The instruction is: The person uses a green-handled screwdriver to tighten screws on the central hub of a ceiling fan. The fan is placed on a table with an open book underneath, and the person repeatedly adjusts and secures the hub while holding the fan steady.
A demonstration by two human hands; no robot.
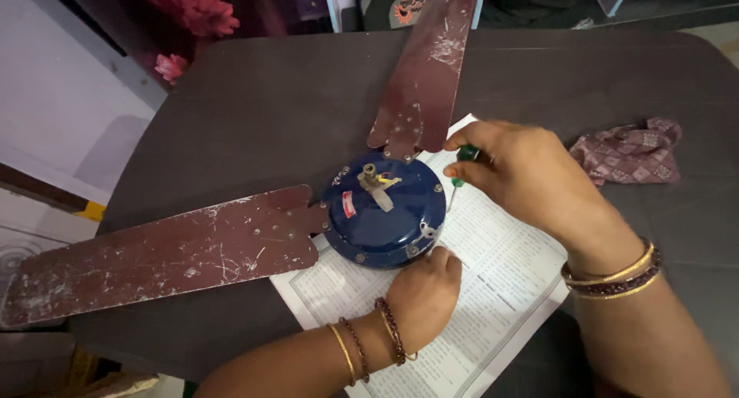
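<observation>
We see the fan motor (383, 212), a round dark-blue housing, lying flat near the middle of the dark counter (254, 98), partly on a printed paper sheet (500, 275). Its short shaft stub (375, 184) points up toward us. Two maroon, scratched blades are attached: one blade (162, 255) runs long-axis out to the left, the other blade (427, 67) runs away toward the far edge. A crumpled patterned cloth (631, 152) lies well apart on the right. Red flowers (196, 13) show beyond the far-left corner, beside a pale floor.

Our left hand (423, 294) is curled loosely, fingertips touching the housing's near rim. Our right hand (523, 175) is closed around a green-handled screwdriver (462, 163), its tip pointing down beside the housing's right edge.
</observation>
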